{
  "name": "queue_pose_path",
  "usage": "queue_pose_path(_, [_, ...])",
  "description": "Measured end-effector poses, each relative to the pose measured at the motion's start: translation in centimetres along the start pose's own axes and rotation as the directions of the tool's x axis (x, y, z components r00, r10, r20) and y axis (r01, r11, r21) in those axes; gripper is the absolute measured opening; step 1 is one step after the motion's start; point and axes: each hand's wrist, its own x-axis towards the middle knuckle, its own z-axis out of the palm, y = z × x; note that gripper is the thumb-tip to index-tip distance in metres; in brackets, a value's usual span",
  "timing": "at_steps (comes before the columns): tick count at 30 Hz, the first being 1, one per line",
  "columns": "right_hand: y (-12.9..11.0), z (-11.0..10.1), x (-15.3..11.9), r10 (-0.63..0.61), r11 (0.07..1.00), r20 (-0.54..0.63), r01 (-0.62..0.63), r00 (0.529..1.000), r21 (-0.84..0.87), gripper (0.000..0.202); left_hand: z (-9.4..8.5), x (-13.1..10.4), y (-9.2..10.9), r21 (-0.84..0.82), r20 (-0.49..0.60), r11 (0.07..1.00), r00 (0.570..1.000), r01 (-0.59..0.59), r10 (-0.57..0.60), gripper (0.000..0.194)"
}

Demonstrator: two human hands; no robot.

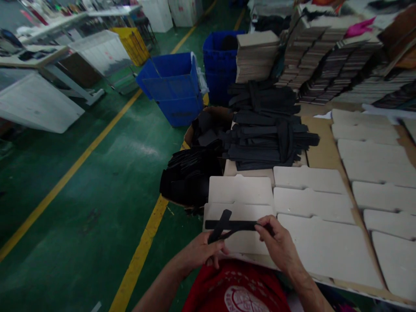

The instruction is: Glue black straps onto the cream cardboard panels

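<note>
Black strips (234, 225) stretch between my two hands, above the pale boards at the table's near left corner. My left hand (205, 252) is closed on one end, with a short piece slanting up past the fingers. With thumb and fingertips, my right hand (278, 240) pinches the other end. How many strips there are, and whether they are joined, I cannot make out. Below the hands lies a pale board (242, 247) with rounded corners. Past the boards, bundles of black strips (260, 143) are piled on the table.
More pale boards (328, 242) lie overlapping in rows to the right. Boxes of black pieces (191, 177) stand against the table's left side. Blue bins (175, 86) are on the green floor beyond. Tall stacks of sheets (318, 52) rise at the back right.
</note>
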Motion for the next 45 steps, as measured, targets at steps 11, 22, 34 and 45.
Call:
queue_pose_path(11, [3.7, -3.2, 6.3, 0.129, 0.991, -0.142, -0.132, 0.981, -0.016, 0.036, -4.0, 3.7, 5.2, 0.104, -0.501, 0.992, 0.858, -0.07, 0.113, 0.033])
queue_pose_path(22, [5.2, -3.1, 10.6, -0.17, 0.922, -0.233, 0.071, 0.958, -0.381, 0.026, -3.6, 8.5, 6.4, 0.177, -0.667, 0.979, 0.743, 0.102, 0.044, 0.031])
queue_pose_path(34, [6.3, -2.6, 11.0, -0.269, 0.847, -0.181, 0.142, 0.946, -0.513, 0.02, -3.8, 9.9, 5.8, 0.229, -0.696, 0.962, 0.716, 0.148, 0.055, 0.022])
queue_pose_path(45, [6.4, -2.2, 11.2, -0.29, 0.801, -0.179, 0.136, 0.94, -0.583, 0.02, -4.0, 10.7, 5.5, 0.262, -0.695, 0.957, 0.712, 0.121, 0.1, 0.02])
